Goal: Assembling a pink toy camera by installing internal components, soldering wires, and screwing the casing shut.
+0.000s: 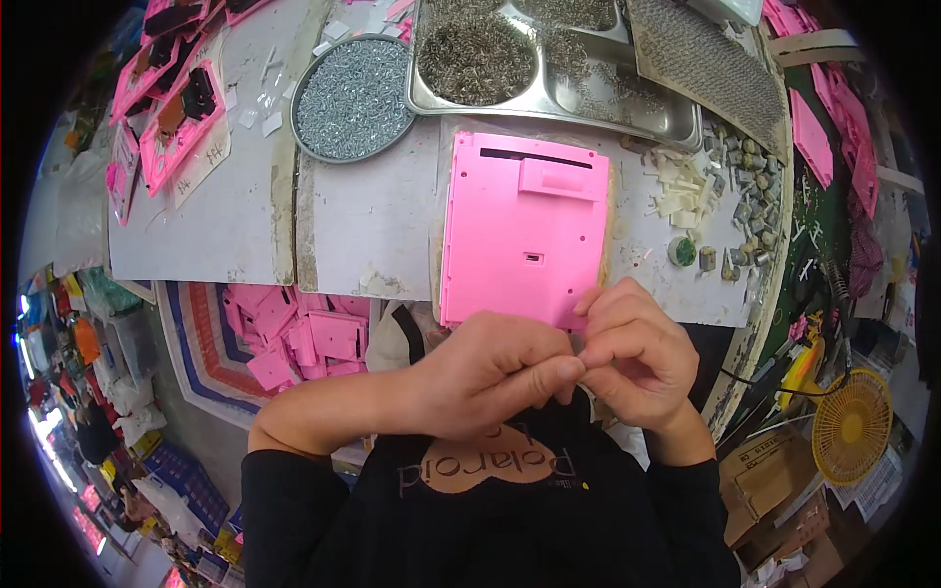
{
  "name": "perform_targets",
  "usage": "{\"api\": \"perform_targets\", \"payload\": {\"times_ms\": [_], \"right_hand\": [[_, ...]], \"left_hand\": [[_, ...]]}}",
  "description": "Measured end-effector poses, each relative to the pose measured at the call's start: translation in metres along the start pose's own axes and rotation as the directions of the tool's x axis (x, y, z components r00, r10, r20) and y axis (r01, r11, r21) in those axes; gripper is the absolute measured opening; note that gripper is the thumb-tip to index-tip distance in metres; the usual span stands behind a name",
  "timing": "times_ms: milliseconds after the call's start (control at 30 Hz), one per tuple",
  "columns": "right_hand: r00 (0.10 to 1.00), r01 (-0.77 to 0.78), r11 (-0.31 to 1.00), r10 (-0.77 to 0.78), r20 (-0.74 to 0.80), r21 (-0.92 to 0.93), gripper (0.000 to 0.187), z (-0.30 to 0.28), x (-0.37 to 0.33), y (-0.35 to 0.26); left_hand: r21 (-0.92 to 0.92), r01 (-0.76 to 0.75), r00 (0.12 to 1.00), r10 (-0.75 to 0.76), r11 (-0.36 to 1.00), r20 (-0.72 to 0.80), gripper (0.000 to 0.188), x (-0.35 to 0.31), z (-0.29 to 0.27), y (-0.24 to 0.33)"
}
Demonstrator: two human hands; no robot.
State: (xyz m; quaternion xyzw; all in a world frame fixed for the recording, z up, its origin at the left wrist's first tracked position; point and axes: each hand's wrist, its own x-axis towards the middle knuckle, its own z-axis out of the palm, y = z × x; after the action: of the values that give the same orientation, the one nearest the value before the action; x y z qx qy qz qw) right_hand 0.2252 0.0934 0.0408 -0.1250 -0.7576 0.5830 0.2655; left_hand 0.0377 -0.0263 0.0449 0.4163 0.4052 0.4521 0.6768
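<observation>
My left hand [505,372] and my right hand [639,355] meet at the near edge of a pink plastic housing [520,230]. Both are closed in a pinch, thumbs and fingertips almost touching. Whatever sits between the fingertips is too small or too hidden to name. The housing lies flat on the bench, with a dark slot along its far end, a raised block below that slot, a small port in its middle and several screw holes. My right fingers overlap its near right corner.
Beyond the housing stand a round dish of small silvery screws [353,103] and a steel tray [588,120] holding springs. Small metal motors [755,196] and white plastic pieces [683,191] lie to the right. Below the bench, a striped bag [201,338] holds pink parts. A yellow fan [851,426] stands right.
</observation>
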Motion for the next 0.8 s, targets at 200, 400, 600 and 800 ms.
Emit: {"api": "perform_targets", "payload": {"times_ms": [200,400,600,800], "right_hand": [[0.996,0.085,0.823,-0.062,0.061,-0.561,0.018,-0.019,0.011,0.019],[0.959,0.208,0.745,-0.028,0.281,-0.634,0.020,-0.018,0.027,0.020],[0.907,0.231,0.782,0.042,0.418,-0.579,0.021,-0.026,0.042,0.017],[0.893,0.079,0.788,0.216,0.395,-0.610,0.025,-0.031,0.047,0.016]], "left_hand": [[0.847,0.321,0.631,0.571,0.424,-0.525,0.013,0.010,-0.129,0.005],[0.911,0.409,0.726,0.587,0.052,-0.359,0.018,0.003,-0.185,-0.001],[0.896,0.413,0.728,0.533,0.161,-0.431,0.016,0.002,-0.190,-0.007],[0.929,0.367,0.719,0.618,0.050,-0.317,0.018,0.006,-0.191,-0.007]]}}
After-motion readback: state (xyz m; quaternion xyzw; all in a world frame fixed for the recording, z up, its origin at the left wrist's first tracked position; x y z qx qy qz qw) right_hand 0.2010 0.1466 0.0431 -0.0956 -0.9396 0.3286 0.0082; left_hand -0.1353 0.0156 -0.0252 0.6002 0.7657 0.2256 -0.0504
